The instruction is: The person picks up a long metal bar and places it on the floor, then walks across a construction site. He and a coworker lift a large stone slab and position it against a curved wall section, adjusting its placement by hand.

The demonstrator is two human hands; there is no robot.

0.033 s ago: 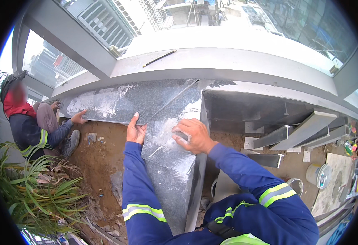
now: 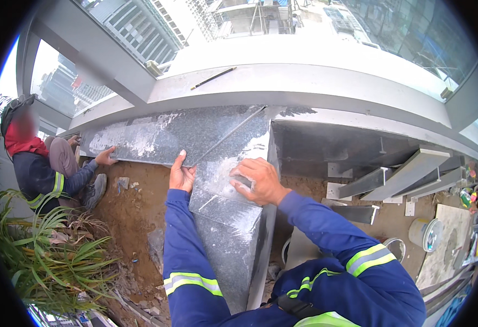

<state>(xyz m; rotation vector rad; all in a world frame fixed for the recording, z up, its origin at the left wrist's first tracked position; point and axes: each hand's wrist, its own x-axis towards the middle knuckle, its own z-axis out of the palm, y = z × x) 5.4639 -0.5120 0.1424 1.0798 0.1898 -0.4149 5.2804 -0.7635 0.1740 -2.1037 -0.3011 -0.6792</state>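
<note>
My left hand (image 2: 182, 175) is at the near edge of a speckled grey stone slab (image 2: 206, 128), its thumb on top and its fingers curled at the edge. My right hand (image 2: 257, 181) rests on the whitish, dust-smeared part of the adjoining slab (image 2: 225, 240), close to its right edge. Its fingers and thumb are bent together around a greyish patch that I cannot make out. A diagonal seam (image 2: 230, 133) runs between the slabs, from near my left thumb to the far ledge. At the left, a co-worker's hand (image 2: 106, 156) touches the far slab's near edge.
A seated co-worker (image 2: 37, 158) and leafy plants (image 2: 59, 256) are at the left, beside bare soil (image 2: 124, 212). A pencil (image 2: 213, 78) lies on the white ledge (image 2: 315, 82). Cut stone strips (image 2: 405, 174) lean at the right, near a bucket (image 2: 425, 234).
</note>
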